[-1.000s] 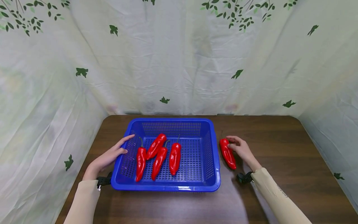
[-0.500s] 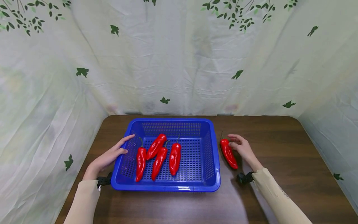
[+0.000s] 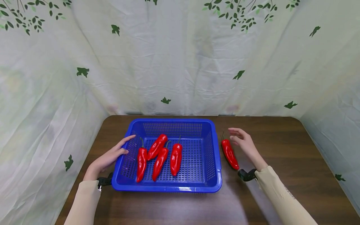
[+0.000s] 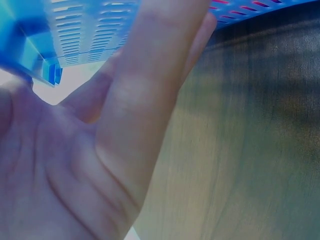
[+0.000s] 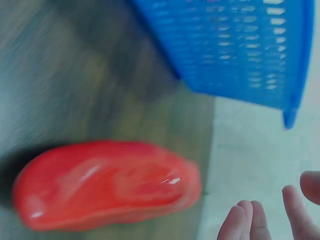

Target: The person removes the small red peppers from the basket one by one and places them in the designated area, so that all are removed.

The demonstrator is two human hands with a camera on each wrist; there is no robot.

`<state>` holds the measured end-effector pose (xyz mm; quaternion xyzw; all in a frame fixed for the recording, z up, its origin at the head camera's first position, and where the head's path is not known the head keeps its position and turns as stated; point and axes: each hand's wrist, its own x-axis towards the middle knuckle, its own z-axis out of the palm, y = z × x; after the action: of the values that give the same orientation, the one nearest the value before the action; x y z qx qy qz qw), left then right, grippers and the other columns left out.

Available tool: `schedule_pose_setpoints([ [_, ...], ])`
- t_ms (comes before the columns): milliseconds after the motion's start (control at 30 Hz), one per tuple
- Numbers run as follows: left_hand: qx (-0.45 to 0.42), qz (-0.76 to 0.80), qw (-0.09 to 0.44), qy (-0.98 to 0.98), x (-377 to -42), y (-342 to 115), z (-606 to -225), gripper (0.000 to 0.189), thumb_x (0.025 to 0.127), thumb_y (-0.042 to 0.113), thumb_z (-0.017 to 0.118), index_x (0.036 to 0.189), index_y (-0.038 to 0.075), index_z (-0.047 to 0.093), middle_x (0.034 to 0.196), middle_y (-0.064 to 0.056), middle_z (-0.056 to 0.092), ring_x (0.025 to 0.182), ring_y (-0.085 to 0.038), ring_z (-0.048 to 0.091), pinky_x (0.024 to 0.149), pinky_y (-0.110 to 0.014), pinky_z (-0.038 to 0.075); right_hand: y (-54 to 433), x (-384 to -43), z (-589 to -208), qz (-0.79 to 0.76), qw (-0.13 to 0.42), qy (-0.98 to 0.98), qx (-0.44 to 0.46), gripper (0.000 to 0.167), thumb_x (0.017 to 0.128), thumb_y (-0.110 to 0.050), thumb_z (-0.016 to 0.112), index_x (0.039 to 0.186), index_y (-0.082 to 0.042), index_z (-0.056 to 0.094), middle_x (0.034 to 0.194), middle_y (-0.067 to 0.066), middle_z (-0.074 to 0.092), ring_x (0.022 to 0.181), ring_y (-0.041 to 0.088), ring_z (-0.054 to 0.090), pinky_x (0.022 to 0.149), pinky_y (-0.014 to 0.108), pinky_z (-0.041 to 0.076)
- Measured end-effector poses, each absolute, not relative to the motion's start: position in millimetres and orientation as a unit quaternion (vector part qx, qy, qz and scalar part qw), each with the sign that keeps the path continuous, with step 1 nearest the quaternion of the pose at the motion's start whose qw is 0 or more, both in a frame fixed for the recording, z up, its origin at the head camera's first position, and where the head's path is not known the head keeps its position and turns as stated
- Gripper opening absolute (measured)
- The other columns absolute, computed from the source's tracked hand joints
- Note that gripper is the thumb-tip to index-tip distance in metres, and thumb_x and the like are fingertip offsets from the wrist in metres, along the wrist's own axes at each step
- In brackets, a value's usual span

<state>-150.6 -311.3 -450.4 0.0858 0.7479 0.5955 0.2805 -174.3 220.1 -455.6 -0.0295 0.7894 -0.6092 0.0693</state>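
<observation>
A blue plastic basket stands on the table. Inside lie several red chili peppers, one apart from the others. My left hand rests at the basket's left rim; its visible fingers are straight, and in the left wrist view they lie along the outer wall. One more red chili pepper lies on the wood to the right of the basket, stem away from me. Just beyond its right side hovers my right hand, fingers loose and holding nothing. In the right wrist view, its fingertips are apart from that pepper.
The brown wooden table extends to the right of the basket and along its front. A pale curtain with leaf prints hangs behind the table's far edge and at both sides. A black strap circles each wrist.
My right hand has let go of the pepper on the table and drawn slightly up and away. That pepper shifted a little to the right first. The left hand and basket stay put.
</observation>
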Motion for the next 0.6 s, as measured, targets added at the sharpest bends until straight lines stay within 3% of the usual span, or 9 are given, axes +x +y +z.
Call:
schedule_pose_setpoints([
  [133, 0.091, 0.597, 0.28, 0.746, -150.4, -310.6, -449.4, 0.061, 0.102, 0.011, 0.038, 0.154, 0.025, 0.01, 0.152, -0.03, 0.008, 0.106, -0.044, 0.058, 0.073, -0.053, 0.054, 212.4, -175.2, -445.8, -0.621, 0.072, 0.779, -0.047, 0.041, 0.099, -0.011, 0.05, 0.137, 0.003, 0.044, 0.136, 0.026, 0.045, 0.122, 0.036, 0.045, 0.099, 0.057, 0.038],
  [333, 0.089, 0.597, 0.281, 0.746, -149.9, -309.3, -448.7, 0.061, 0.102, 0.011, 0.039, 0.154, 0.023, 0.01, 0.152, -0.029, 0.009, 0.107, -0.045, 0.057, 0.073, -0.053, 0.054, 198.2, -174.5, -431.2, -0.642, 0.079, 0.759, -0.067, 0.039, 0.099, -0.009, 0.049, 0.135, 0.005, 0.045, 0.13, 0.025, 0.05, 0.1, 0.014, 0.059, 0.095, 0.051, 0.045],
  [433, 0.09, 0.596, 0.279, 0.747, -149.8, -309.2, -449.4, 0.06, 0.102, 0.012, 0.039, 0.154, 0.023, 0.011, 0.151, -0.029, 0.011, 0.107, -0.045, 0.057, 0.073, -0.052, 0.054, 190.8, -172.9, -424.3, -0.644, 0.083, 0.757, -0.072, 0.038, 0.098, -0.007, 0.048, 0.134, 0.004, 0.046, 0.128, 0.024, 0.051, 0.096, 0.014, 0.059, 0.092, 0.051, 0.047],
  [600, 0.093, 0.6, 0.278, 0.744, -149.5, -309.3, -450.4, 0.06, 0.101, 0.011, 0.039, 0.153, 0.022, 0.012, 0.15, -0.03, 0.012, 0.108, -0.044, 0.057, 0.075, -0.052, 0.054, 179.7, -169.1, -412.6, -0.647, 0.096, 0.751, -0.088, 0.038, 0.098, -0.008, 0.049, 0.135, 0.004, 0.046, 0.127, 0.026, 0.052, 0.105, 0.03, 0.059, 0.092, 0.052, 0.046],
])
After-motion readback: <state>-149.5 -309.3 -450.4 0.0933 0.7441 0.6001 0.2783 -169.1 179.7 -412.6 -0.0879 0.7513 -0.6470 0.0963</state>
